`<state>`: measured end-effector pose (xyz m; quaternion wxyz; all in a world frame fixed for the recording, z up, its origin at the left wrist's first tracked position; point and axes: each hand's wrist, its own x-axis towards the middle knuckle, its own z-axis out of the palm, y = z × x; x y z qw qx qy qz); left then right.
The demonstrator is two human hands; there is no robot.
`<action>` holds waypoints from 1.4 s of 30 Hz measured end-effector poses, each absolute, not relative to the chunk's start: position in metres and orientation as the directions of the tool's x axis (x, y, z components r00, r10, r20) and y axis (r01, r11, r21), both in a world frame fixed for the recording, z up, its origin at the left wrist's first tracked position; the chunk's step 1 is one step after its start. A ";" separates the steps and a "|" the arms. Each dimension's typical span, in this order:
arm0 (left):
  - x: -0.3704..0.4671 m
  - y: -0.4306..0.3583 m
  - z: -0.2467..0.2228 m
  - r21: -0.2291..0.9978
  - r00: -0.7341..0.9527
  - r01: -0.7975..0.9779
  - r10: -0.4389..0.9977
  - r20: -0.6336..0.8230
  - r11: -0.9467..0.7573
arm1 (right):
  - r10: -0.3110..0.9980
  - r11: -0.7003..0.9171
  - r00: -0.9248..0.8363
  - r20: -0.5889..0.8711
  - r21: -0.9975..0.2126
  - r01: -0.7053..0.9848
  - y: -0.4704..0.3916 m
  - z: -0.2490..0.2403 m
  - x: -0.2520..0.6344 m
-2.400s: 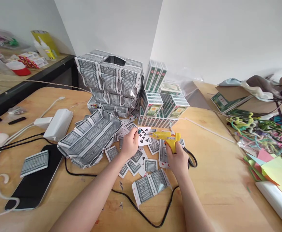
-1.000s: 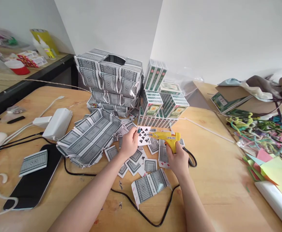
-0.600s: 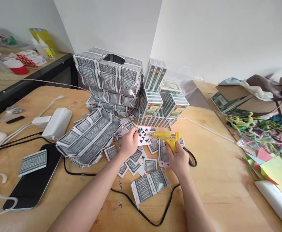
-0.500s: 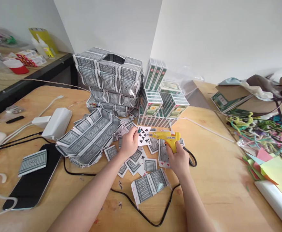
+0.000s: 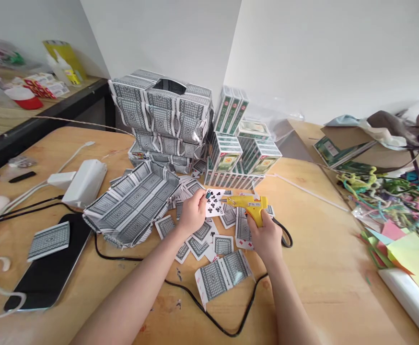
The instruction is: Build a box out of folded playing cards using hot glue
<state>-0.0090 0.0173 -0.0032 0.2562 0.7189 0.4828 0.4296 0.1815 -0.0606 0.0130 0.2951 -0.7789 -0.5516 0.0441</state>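
Observation:
My left hand [image 5: 194, 211] pinches the left edge of a playing card [image 5: 214, 203], an eight of clubs with its face up. My right hand [image 5: 266, 235] is wrapped round the handle of a yellow glue gun [image 5: 250, 203]. The gun's nozzle points left and sits over the card's right part; whether it touches the card I cannot tell. Below the hands lie loose cards [image 5: 223, 245] and a joined strip of cards [image 5: 225, 275]. Left of my left hand stands an open tray made of cards [image 5: 137, 199].
Behind stands a large box built of cards [image 5: 166, 110], beside stacked card packs [image 5: 227, 158]. A black cord [image 5: 191, 293] loops across the table front. On the left are a phone [image 5: 51, 273] and a white power adapter [image 5: 85, 184]; on the right, pipe cleaners [image 5: 392, 191] and coloured paper [image 5: 414, 254].
Almost nothing differs. Both hands, the card and the glue gun keep nearly the same places, with the card's tilt shifted very slightly.

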 end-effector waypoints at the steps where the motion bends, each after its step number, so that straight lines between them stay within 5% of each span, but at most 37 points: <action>1: -0.009 0.017 -0.003 0.786 0.163 0.473 0.916 0.366 -0.398 | 0.884 -0.224 0.391 0.256 -0.502 0.835 -0.061 0.013 0.182; 10: -0.013 0.023 -0.004 0.827 0.050 0.447 0.932 0.358 -0.341 | 0.924 -0.255 0.339 0.177 -0.377 0.891 -0.058 0.002 0.187; 20: -0.018 0.022 0.002 0.858 -0.028 0.393 0.929 0.370 -0.330 | 0.870 -0.130 0.264 0.416 -0.322 0.938 -0.051 0.027 0.192; 25: -0.020 0.023 0.002 0.859 -0.026 0.378 0.924 0.382 -0.344 | 0.979 -0.087 0.149 0.137 -0.377 0.922 0.002 0.043 0.190; 29: -0.021 0.023 0.002 0.851 -0.022 0.376 0.915 0.403 -0.366 | 0.991 -0.137 0.132 -0.038 -0.226 0.964 0.038 0.044 0.171; 34: -0.021 0.023 0.002 0.851 -0.004 0.368 0.914 0.406 -0.376 | 0.976 -0.135 0.126 -0.176 -0.040 0.990 0.050 0.045 0.153; 42: -0.020 0.023 0.000 0.862 0.008 0.351 0.921 0.389 -0.367 | 0.942 -0.226 0.226 -0.249 0.026 0.974 0.055 0.047 0.144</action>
